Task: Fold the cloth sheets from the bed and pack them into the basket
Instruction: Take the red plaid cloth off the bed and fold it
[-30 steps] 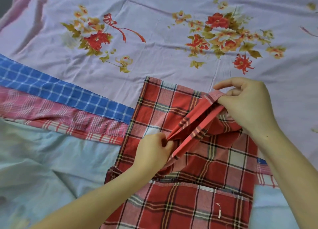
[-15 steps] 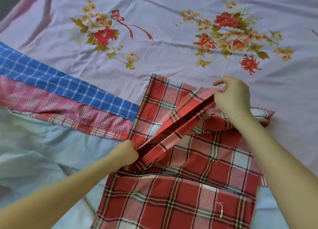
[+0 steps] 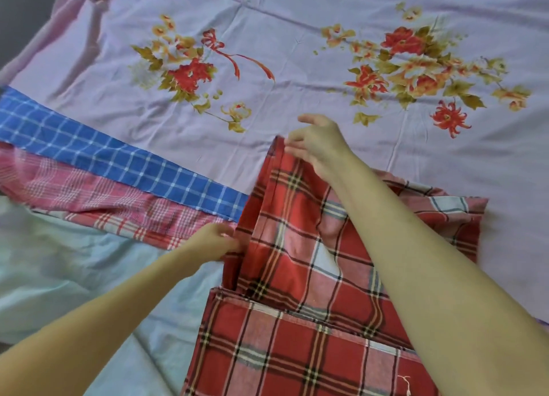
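A red plaid cloth [image 3: 297, 247] lies partly folded on the bed, its near part reaching the bottom edge. My left hand [image 3: 217, 241] pinches the cloth's left edge at mid height. My right hand [image 3: 318, 144] pinches the top corner of the folded flap, with my right forearm crossing over the cloth. A blue checked cloth [image 3: 98, 154] and a pink plaid cloth [image 3: 89, 196] lie flat in strips to the left. No basket is in view.
A lilac bedsheet with red and orange flower prints [image 3: 326, 122] covers the far part of the bed. A pale blue sheet [image 3: 59, 273] covers the near left. A dark floor strip [image 3: 20, 15] shows beyond the bed's far left corner.
Both hands carried the red plaid flap leftward over the cloth. My right hand moved from the right side to the upper left corner; my left hand moved to the left edge.
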A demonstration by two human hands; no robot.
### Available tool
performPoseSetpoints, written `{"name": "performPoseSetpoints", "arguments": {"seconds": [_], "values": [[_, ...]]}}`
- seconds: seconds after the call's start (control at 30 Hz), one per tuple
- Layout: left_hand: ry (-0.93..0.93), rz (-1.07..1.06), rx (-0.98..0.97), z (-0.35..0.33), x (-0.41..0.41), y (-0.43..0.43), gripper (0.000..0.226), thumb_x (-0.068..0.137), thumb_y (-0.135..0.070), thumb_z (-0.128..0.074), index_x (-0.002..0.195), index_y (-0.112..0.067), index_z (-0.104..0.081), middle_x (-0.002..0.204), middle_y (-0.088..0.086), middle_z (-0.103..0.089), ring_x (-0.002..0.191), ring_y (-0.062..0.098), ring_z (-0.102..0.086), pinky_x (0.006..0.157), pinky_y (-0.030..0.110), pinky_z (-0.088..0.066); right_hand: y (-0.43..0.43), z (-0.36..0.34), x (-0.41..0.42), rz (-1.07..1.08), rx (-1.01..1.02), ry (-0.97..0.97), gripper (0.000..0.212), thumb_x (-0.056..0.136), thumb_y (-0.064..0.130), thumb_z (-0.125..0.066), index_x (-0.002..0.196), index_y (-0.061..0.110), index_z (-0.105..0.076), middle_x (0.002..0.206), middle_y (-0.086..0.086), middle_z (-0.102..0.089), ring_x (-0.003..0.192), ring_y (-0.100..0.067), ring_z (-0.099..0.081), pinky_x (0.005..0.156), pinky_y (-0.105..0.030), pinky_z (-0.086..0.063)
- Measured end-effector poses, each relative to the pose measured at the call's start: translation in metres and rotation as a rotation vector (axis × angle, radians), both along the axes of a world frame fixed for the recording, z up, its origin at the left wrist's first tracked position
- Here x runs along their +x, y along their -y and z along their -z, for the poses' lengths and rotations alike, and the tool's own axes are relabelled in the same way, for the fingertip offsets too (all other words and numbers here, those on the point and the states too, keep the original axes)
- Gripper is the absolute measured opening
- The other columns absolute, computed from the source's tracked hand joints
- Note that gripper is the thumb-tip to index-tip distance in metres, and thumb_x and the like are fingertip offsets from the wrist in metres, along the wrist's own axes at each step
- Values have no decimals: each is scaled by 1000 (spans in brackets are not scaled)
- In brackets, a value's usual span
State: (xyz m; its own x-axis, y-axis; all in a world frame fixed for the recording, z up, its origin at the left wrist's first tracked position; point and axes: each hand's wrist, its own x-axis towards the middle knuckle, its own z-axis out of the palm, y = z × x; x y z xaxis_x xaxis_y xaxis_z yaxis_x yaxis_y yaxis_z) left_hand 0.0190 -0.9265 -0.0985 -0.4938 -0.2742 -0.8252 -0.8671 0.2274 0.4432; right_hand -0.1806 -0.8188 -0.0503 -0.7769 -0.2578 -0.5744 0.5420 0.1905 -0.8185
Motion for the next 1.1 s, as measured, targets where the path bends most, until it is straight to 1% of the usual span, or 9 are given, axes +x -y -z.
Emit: {"name": "performPoseSetpoints", "arguments": {"seconds": [0.07,0.13,0.2,0.37,0.5,0.63,0.87,1.0,1.1], "values": [[-64,-219,83,5,-24,0,14,89,-24,-58,98,-14,-62,91,5,-62,83,20,-59,76,32,-51,-12,10,-4,-123,139,-139,38,82,-8,-49,113,14,-54,100,-11,-59,85,-24,-61,83,-41,-56],[-123,-315,24,12,-49,2,25,90,-38,-55,92,-13,-59,90,6,-60,80,21,-57,78,37,-51,-44,22,-12,-172,376,-352,33,83,-2,-45,107,15,-61,109,-13,-63,99,-27,-62,91,-43,-50],[-177,-280,-102,15,-77,1,36,89,-47,-53,86,-11,-56,81,7,-55,77,23,-54,80,41,-50,-89,30,-20,-206,621,-471,31,85,0,-45,105,10,-65,109,-13,-66,104,-29,-60,92,-36,-48],[-303,-200,-313,12,-131,-16,43,87,-40,-61,113,-8,-49,99,7,-54,90,23,-52,71,29,-34,-203,41,-39,-494,1108,-546,34,82,-4,-51,109,8,-68,116,-15,-65,109,-35,-57,91,-37,-43],[-352,-21,-472,13,-160,-24,29,86,-31,-64,97,-5,-57,98,16,-64,95,31,-58,68,27,-33,-260,47,-54,-775,1347,-594,36,79,4,-55,108,20,-70,114,-6,-67,109,-31,-58,94,-37,-37],[-291,110,-540,13,-171,-25,37,85,-36,-64,84,1,-67,91,22,-67,91,35,-62,67,32,-39,-288,54,-64,-826,1310,-737,34,71,18,-48,92,21,-74,94,-4,-71,93,-31,-62,90,-43,-37],[-460,-286,-299,7,-177,-13,18,80,-13,-71,96,-4,-71,75,10,-64,81,22,-62,79,34,-52,-322,60,-62,-897,1276,-932,28,71,41,-50,69,24,-72,70,4,-69,70,-26,-63,74,-33,-23],[-439,-403,-158,5,-174,2,7,82,-9,-70,86,-5,-66,56,-1,-60,54,10,-57,59,24,-51,-346,52,-65,-895,1278,-1067,35,76,40,-44,64,20,-71,67,2,-67,68,-26,-62,79,-37,-27],[-445,-409,-119,4,-173,10,18,84,-8,-68,69,-14,-59,40,-13,-56,40,-2,-53,48,13,-49,-358,44,-69,-828,1273,-1119,36,78,39,-42,65,18,-68,73,0,-68,73,-26,-62,81,-37,-28]]}}
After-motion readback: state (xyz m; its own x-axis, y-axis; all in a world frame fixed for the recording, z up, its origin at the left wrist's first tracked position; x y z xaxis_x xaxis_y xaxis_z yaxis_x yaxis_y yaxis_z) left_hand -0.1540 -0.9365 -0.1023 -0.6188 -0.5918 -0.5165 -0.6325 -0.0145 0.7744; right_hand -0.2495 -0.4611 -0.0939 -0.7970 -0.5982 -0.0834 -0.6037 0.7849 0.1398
